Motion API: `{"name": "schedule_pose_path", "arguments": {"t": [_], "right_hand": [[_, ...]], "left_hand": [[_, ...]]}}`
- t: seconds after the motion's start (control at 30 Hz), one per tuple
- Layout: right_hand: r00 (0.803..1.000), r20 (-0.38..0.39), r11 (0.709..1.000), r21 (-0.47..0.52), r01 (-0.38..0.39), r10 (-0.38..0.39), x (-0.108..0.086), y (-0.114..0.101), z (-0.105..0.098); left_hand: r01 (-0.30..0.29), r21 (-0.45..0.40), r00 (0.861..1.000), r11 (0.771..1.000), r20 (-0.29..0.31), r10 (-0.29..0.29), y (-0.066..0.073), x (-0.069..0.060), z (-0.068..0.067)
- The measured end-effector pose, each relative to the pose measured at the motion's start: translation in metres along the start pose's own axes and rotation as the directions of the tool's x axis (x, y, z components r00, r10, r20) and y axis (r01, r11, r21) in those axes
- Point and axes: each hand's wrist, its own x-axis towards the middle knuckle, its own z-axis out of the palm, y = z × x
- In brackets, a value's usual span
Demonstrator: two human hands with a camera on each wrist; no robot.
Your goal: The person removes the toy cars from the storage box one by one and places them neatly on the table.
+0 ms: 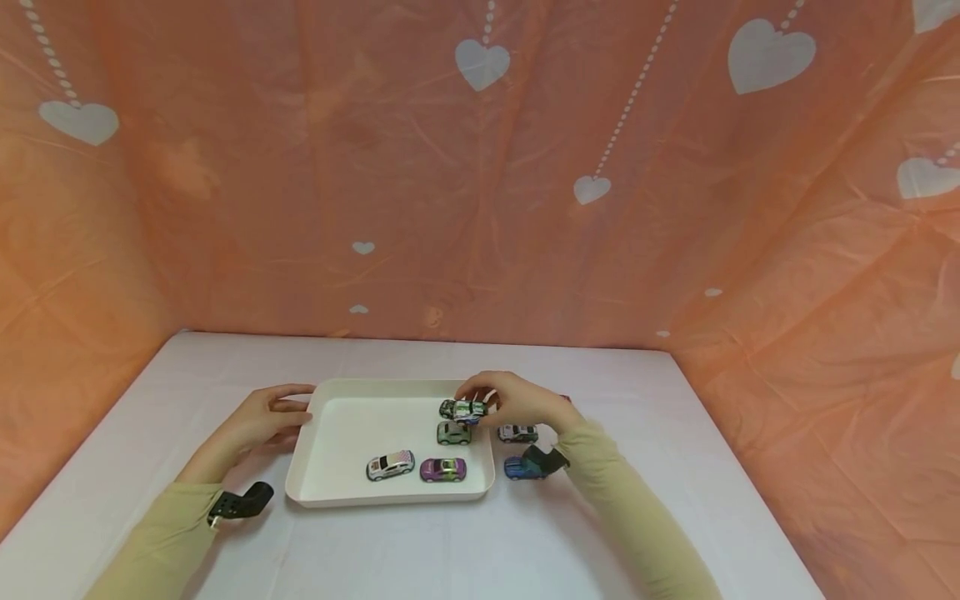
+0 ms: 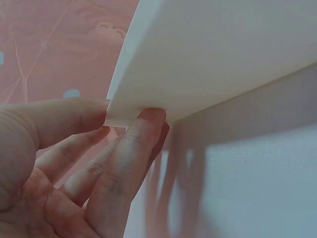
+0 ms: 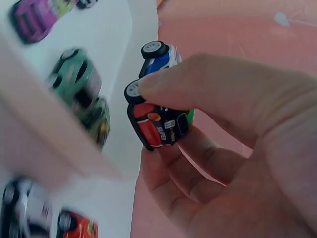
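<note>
My left hand [image 1: 262, 417] grips the left rim of a white tray [image 1: 330, 433], its fingertips against the rim and outer wall in the left wrist view. Pinched between the thumb and fingers of my right hand [image 1: 521, 400] is a multicoloured toy car [image 3: 163, 121], raised over the tray's right side. Below it in the tray sit a light green toy car [image 1: 453, 433] and a camouflage toy car [image 1: 447, 408], partly hidden. A white toy car [image 1: 391, 465] and a purple toy car [image 1: 443, 470] rest nearer the tray's front edge.
Right of the tray, a silver-white toy car [image 1: 517, 433] and a blue toy car [image 1: 522, 467] stand on the white table [image 1: 390, 550]. A red toy car [image 3: 77, 225] is there too, mostly hidden by the right hand in the head view. Orange cloth [image 1: 420, 208] surrounds the table.
</note>
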Motion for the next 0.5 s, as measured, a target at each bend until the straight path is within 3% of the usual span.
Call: {"name": "schedule_pose_path", "arguments": {"t": [0.33,0.5], "right_hand": [[0.997,-0.053,0.998,-0.031,-0.05,0.048,-0.048,0.024,-0.014],[0.99,-0.084,0.993,-0.023,-0.113,0.111,-0.069,0.036,-0.02]], "left_hand": [[0.014,0.007,1.0,1.0,-0.005,-0.014,0.001,0.0,0.0],[0.01,0.008,1.0,1.0,-0.006,-0.01,0.002,-0.001,0.0]]}}
